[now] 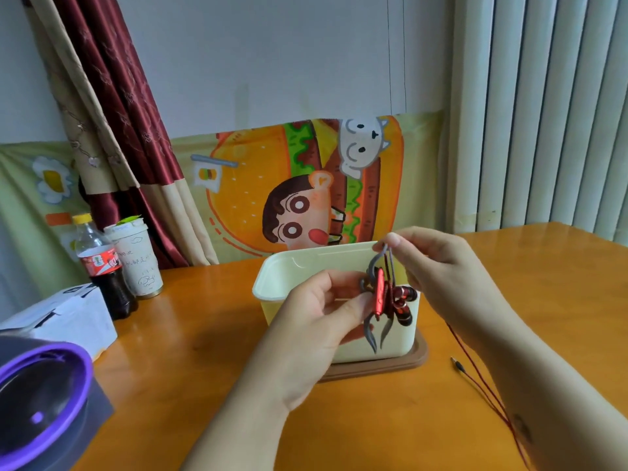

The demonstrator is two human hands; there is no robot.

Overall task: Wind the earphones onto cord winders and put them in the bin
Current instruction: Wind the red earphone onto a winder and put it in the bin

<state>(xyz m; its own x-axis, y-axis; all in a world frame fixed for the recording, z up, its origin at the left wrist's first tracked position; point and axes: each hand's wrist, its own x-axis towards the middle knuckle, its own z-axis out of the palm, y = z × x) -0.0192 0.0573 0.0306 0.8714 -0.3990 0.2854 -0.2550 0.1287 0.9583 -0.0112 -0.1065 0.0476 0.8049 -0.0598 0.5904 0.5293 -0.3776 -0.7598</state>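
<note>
- The left hand (316, 311) is pinching the grey cord winder (370, 336) (red earphones (404, 299) bunched against it) in front of the cream bin (292, 266).
- The right hand (438, 266) is pinching the winder's top prongs.
- The red cable (459, 366) is trailing onto the table (238, 334).

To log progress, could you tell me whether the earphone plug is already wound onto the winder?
No, the plug lies on the table, its red cord loose, apart from the winder.
</note>
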